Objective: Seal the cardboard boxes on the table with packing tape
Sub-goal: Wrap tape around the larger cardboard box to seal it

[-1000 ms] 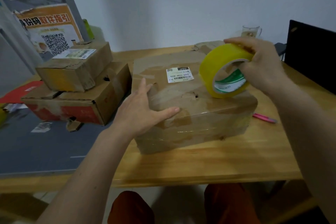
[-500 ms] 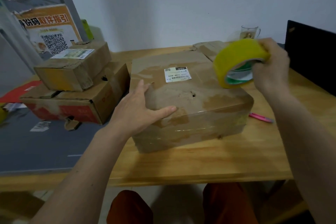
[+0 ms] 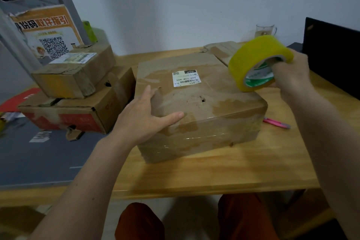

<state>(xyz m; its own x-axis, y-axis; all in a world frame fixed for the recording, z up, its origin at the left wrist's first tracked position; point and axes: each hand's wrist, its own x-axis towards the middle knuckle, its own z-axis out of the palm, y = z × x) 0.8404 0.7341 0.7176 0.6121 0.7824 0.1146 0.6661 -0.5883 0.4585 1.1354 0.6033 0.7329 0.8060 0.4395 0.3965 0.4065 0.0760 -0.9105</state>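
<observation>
Right grip (image 3: 292,76), fingers curled through the core, holds the light, rigid tape roll (image 3: 259,62); flat-fingered left grip (image 3: 148,119) steadies the soft, worn cardboard box (image 3: 198,107) below the roll, on the desk (image 3: 214,173).

Left hand (image 3: 145,121) flat, right hand (image 3: 292,76) curled

Bare forearms, rust-orange trousers (image 3: 140,222)

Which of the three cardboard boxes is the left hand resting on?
The large box at the table's centre, with the white label on top; the left hand rests on its near-left corner. The other two are stacked further left.
</observation>
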